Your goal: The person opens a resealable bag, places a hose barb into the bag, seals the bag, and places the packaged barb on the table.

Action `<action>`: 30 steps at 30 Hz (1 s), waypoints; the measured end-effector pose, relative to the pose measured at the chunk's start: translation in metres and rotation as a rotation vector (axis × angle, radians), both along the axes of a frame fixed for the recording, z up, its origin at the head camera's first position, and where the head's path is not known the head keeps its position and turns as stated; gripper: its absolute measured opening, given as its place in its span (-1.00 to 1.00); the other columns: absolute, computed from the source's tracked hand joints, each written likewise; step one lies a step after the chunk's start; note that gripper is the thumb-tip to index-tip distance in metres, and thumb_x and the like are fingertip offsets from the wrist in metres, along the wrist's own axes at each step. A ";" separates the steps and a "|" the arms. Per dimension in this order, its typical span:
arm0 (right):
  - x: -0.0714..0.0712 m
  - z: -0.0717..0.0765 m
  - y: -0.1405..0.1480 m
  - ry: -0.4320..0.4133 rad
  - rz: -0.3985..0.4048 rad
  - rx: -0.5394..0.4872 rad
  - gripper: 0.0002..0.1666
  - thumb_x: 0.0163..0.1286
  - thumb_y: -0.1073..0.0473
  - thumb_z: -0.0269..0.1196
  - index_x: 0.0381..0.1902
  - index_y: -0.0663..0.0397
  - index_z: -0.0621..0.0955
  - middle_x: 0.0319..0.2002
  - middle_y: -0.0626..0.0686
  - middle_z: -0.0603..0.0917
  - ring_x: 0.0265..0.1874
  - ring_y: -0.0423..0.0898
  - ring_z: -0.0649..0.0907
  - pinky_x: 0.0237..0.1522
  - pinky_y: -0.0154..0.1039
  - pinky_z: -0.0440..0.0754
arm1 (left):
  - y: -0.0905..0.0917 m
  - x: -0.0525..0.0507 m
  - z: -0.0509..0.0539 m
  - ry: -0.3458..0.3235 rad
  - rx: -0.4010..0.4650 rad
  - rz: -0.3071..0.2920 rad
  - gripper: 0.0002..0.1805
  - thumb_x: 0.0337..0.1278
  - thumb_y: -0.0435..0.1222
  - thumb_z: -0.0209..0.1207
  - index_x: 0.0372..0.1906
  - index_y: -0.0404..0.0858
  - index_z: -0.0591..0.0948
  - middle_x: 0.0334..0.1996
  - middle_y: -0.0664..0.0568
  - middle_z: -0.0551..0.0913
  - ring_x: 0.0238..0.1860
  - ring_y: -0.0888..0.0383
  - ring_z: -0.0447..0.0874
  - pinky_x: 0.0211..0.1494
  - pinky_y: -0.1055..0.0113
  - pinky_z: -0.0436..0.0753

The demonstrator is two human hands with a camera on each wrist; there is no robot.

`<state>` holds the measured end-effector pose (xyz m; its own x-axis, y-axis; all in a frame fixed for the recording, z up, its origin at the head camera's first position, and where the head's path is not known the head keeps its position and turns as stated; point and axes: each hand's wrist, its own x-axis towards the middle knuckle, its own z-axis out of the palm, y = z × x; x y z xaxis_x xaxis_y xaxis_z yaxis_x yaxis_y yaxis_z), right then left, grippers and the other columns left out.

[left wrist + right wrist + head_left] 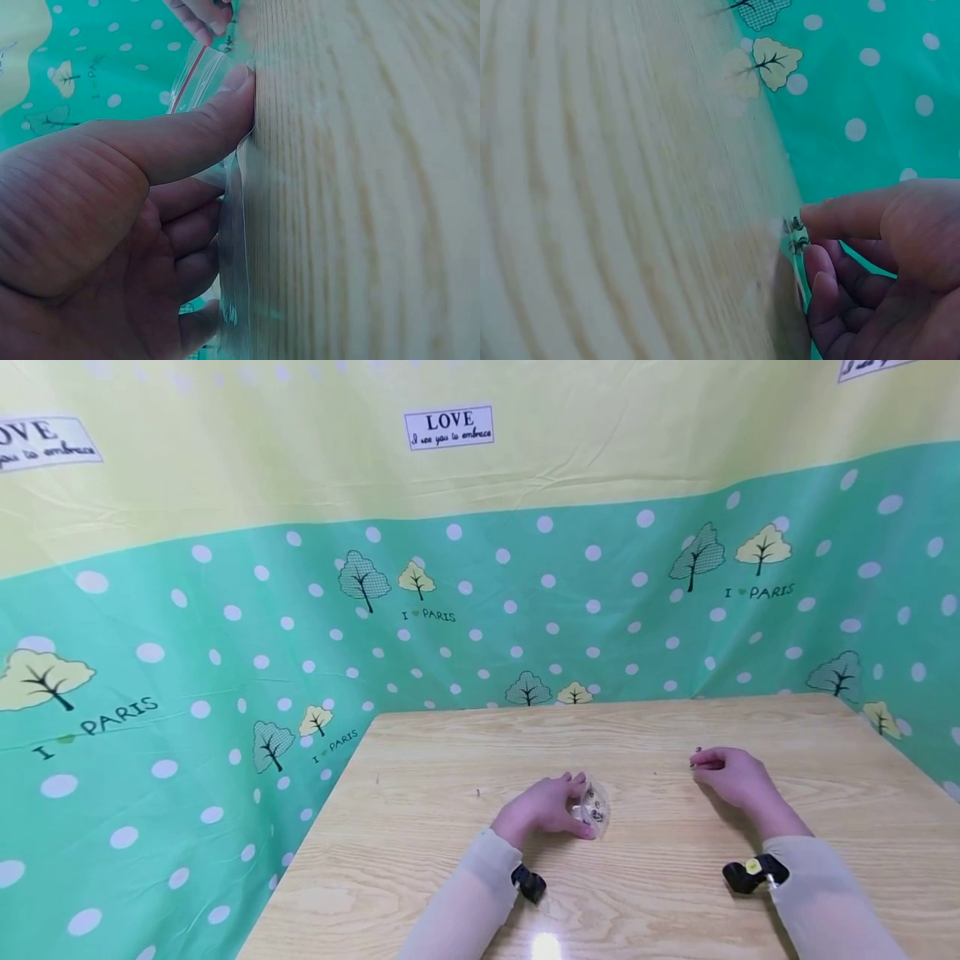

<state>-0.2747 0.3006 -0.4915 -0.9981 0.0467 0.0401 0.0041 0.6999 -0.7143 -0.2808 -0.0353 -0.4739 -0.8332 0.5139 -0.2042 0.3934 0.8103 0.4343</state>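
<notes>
My left hand (546, 806) holds a clear zip bag (604, 820) on the wooden table, thumb at its near edge and fingers at the far one. Several small dark metal pieces (597, 815) show inside the bag. In the left wrist view the bag (196, 79) has a red seal line, and the thumb presses over it. Farther right, my right hand (738, 779) has its thumb and fingertips together at a small dark metal piece (801, 244). Another such piece (698, 749) is just beyond the fingertips. Their exact shape is too small to tell.
Tiny items lie on the wooden table (360, 860): one thin piece (477, 792) left of my left hand, another (377, 777) farther left, and a dark speck (655, 772) between the hands. A green and yellow patterned curtain (480, 585) hangs behind and beside the table.
</notes>
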 end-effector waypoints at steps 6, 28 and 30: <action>-0.001 -0.005 0.005 0.006 -0.040 0.008 -0.54 0.50 0.20 0.31 0.19 0.47 0.62 0.01 0.41 0.71 0.06 0.38 0.64 0.18 0.36 0.55 | 0.000 0.000 -0.001 -0.003 -0.010 0.000 0.00 0.14 0.03 0.56 0.65 -0.01 0.37 0.68 0.08 0.21 0.66 -0.10 0.18 0.67 0.06 0.23; -0.004 -0.007 0.011 0.001 -0.003 0.107 -0.62 0.57 0.21 0.24 0.16 0.42 0.67 0.21 0.57 0.57 0.24 0.59 0.48 0.28 0.49 0.42 | 0.000 -0.004 -0.006 0.007 -0.017 -0.009 0.01 0.13 0.06 0.55 0.66 0.02 0.36 0.69 0.12 0.20 0.66 -0.10 0.17 0.68 0.06 0.21; -0.004 -0.006 0.011 0.002 0.002 0.112 -0.64 0.58 0.20 0.25 0.12 0.41 0.68 0.20 0.57 0.59 0.23 0.58 0.49 0.27 0.48 0.43 | 0.000 -0.005 -0.006 0.009 -0.015 -0.013 0.00 0.13 0.06 0.55 0.65 0.02 0.37 0.68 0.15 0.20 0.66 -0.08 0.16 0.68 0.07 0.21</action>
<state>-0.2791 0.3119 -0.4973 -0.9981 0.0402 0.0467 0.0017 0.7755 -0.6313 -0.2853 -0.0353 -0.4801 -0.8281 0.5219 -0.2046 0.4078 0.8113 0.4189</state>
